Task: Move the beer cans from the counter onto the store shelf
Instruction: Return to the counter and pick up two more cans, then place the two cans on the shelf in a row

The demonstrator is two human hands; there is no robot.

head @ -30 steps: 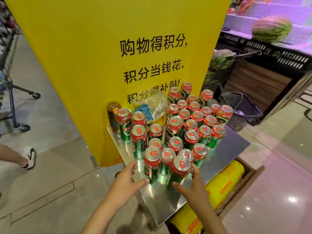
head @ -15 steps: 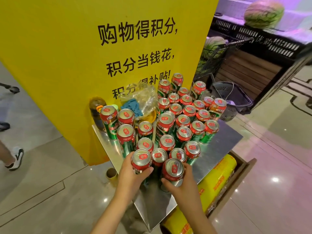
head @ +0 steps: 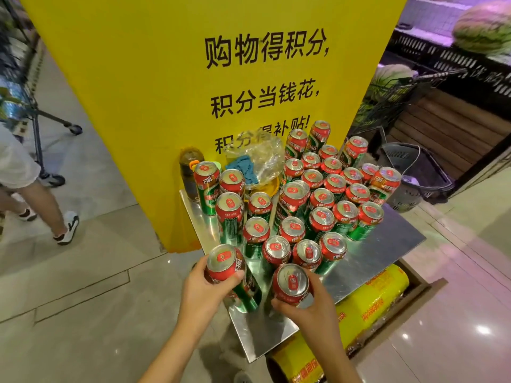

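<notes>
- Head view is showing two beer cans being gripped low in the frame: the left hand (head: 206,288) is curling its fingers and thumb round the left can (head: 225,268), which is tilting and sitting over the left edge of the desk (head: 387,252).
- Just right of it, the right hand (head: 309,305) is wrapping round the right can (head: 290,283), thumb at the front and fingers at the far side, over the near part of the desk.
- Both held cans are showing silver tops with red pull-tab stickers; the two hands are lying close together but not touching.
- Above them, in the middle of the frame, the remaining cans (head: 320,200) are standing upright in a tight crowd across the shiny metal desk, red at the top and green lower down.
- At the upper left of the crowd, a crumpled clear plastic bag (head: 257,158) with a blue cloth (head: 243,168) inside is resting among the cans, and a dark bottle (head: 190,172) is standing at the desk's far left corner.
- Behind everything, a tall yellow sign (head: 166,92) with black Chinese characters is filling the upper centre.
- Under the desk, at the lower right, a yellow wrapped roll (head: 373,297) is lying in a wooden tray.
- At the right edge, a grey shopping basket (head: 414,172) is sitting on the floor, with a watermelon (head: 484,29) on a stand in the upper right corner.
- At the left edge, a passer-by's legs (head: 47,205) and a trolley (head: 33,106) are showing on the tiled floor.
</notes>
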